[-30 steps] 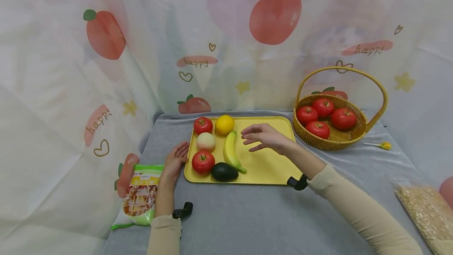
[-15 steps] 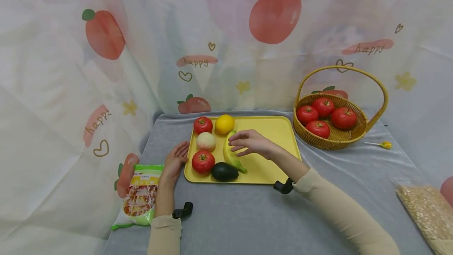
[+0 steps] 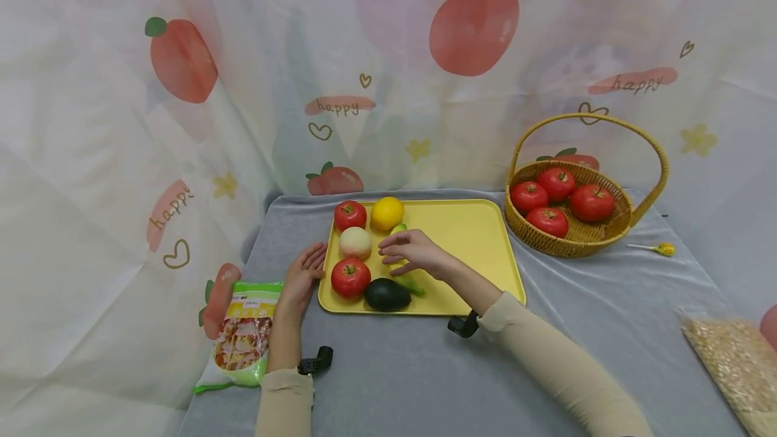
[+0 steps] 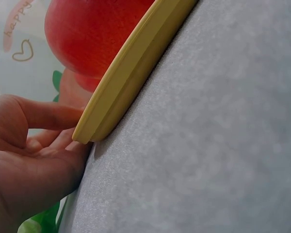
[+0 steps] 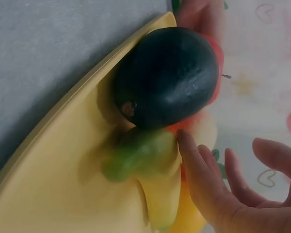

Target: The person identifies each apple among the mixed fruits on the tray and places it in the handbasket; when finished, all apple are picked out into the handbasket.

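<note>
On the yellow tray [image 3: 467, 235] lie two red apples [image 3: 351, 278], a pale peach [image 3: 355, 244], an orange [image 3: 387, 213], a dark green avocado [image 3: 387, 295] and a yellow banana [image 5: 161, 199]. My left hand [image 3: 301, 278] rests against the tray's left edge, fingers fairly straight; in the left wrist view its thumb touches the rim. Over the banana hovers my right hand [image 3: 419, 253], fingers spread and loosely bent with nothing held. It hides the banana's middle in the head view. In the right wrist view the fingertips come near the banana; whether they touch it I cannot tell.
A wicker basket [image 3: 567, 248] with a tall handle holds several red apples at the back right. Beside it lies a yellow flower-like pick [image 3: 664, 249]. A green and white snack bag [image 3: 243, 342] is left of my left forearm; a bag of oats-like flakes [image 3: 731, 363] lies far right.
My right hand has moved left and slightly toward me, from the bare middle of the tray to above the banana. The left hand and the fruit have stayed put.
</note>
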Motion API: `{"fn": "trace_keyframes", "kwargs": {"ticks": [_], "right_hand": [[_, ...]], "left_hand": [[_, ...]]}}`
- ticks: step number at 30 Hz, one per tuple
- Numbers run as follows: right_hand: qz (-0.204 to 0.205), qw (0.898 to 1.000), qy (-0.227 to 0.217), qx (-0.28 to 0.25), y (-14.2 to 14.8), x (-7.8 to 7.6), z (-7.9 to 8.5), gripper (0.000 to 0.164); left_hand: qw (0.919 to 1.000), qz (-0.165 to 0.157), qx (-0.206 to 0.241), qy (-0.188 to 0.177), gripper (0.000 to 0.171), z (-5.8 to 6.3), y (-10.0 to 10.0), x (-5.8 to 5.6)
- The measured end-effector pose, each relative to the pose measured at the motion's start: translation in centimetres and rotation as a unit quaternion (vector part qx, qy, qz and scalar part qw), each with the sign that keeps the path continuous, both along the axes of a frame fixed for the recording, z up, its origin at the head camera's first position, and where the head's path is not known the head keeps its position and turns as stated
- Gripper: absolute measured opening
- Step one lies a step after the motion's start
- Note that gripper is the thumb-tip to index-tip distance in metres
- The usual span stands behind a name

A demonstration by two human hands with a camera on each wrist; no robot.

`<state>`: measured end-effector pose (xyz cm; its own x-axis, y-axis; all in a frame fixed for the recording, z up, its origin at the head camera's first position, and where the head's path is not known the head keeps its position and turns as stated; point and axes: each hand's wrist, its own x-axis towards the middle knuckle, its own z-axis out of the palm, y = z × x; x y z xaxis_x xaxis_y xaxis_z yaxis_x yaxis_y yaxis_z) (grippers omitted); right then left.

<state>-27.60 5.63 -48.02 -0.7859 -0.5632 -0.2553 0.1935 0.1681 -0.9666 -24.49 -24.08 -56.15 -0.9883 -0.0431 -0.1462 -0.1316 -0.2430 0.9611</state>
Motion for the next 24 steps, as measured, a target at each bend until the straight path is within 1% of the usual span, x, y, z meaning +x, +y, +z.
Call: {"fn": "trace_keyframes", "kwargs": {"ticks": [3, 6, 11, 14, 17, 24], "right_hand": [[-0.005, 1.000, -0.011, -0.001, -0.5, 0.0, -0.1, 0.044], [-0.011, 1.000, -0.007, 0.008, -0.9, 0.0, 0.0, 0.044], [-0.020, 0.998, 0.040, 0.033, -1.8, -0.2, 0.2, 0.041], [-0.022, 0.997, 0.053, 0.041, -2.2, -0.2, 0.3, 0.040], [-0.018, 0.998, 0.042, 0.036, -2.5, -0.3, 0.2, 0.040], [-0.004, 0.999, 0.021, 0.041, -3.3, -0.5, -0.7, 0.034]], "left_hand": [[1.0000, -0.001, -0.002, -0.002, 0.077, 0.0, 0.0, -0.1], [1.0000, -0.003, -0.005, -0.004, 0.076, -0.1, 0.0, -0.2], [1.0000, -0.001, 0.005, -0.006, 0.076, -0.2, 0.0, -0.4], [0.9999, 0.001, 0.011, -0.007, 0.076, -0.2, -0.1, -0.4], [0.9999, 0.000, 0.013, -0.008, 0.076, -0.2, -0.1, -0.3], [0.9997, 0.002, 0.023, -0.002, 0.075, -0.2, -0.2, -0.2]]}}
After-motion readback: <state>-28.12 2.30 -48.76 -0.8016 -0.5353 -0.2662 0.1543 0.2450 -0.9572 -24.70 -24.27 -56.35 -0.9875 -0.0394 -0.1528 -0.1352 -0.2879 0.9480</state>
